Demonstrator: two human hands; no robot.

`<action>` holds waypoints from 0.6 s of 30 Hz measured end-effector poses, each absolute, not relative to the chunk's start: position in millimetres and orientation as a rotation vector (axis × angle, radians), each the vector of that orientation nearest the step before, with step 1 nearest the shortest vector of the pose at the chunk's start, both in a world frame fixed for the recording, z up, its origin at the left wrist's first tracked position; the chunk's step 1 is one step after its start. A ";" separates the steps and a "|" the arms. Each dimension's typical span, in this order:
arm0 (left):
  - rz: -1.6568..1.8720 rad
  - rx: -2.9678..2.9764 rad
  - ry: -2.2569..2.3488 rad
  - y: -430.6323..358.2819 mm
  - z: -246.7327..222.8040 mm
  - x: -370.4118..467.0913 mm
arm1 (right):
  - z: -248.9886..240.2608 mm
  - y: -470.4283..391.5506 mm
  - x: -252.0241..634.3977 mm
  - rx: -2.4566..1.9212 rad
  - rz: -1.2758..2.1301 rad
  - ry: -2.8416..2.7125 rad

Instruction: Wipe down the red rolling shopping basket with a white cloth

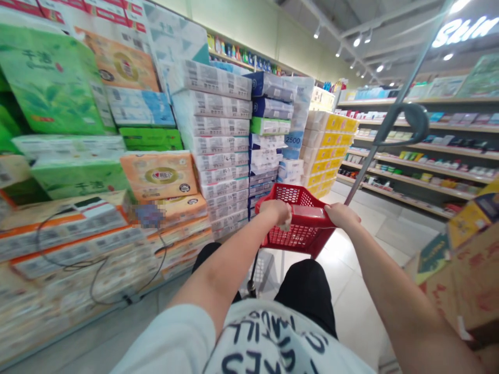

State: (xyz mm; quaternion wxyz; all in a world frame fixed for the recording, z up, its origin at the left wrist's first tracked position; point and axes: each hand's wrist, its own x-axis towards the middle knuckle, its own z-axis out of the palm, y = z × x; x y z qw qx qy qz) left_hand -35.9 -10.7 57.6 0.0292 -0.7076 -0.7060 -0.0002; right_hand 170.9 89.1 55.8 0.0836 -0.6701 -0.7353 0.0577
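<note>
Shirt (284, 337): pale, with dark lettering across the front; it fills the bottom of the view
Trousers (307, 291): black; the knees show between the shirt and the cart
Left hand (276, 210): fingers curled around the left end of the cart's handle; knuckles up, arm stretched forward
Right hand (343, 215): closed on the right end of the same handle; the fingertips are partly hidden
Red cart (298, 239): straight ahead of the person, on the pale tiled floor (374, 259); its basket has perforated walls; the handle (307, 211) spans between both hands
Pole (364, 169): slanting up past the right hand, with a curved grey piece (419, 122) on it; whether it joins the cart, I cannot tell
Paper packs (222, 127): stacked high on the left, in white, green and orange
Cable (97, 283): looped over the lower packs
Shelves (421, 127): far right, lined with small goods
</note>
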 end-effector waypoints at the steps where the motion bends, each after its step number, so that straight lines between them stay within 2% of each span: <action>1: 0.051 -2.225 -2.167 -9.8 58.7 -36.3 | 55.7 89.0 171.1 -2.000 0.176 -2.190; 7: -0.533 -1.908 -1.943 -21.8 39.6 -34.6 | 55.0 90.3 170.6 -2.005 0.185 -2.174; 12: -0.155 -2.158 -2.136 -10.3 49.4 -37.6 | 55.1 89.3 170.7 -2.015 0.220 -2.181; 18: -0.542 -1.908 -1.880 -21.3 34.2 -41.2 | 54.6 87.9 168.2 -2.023 0.217 -2.147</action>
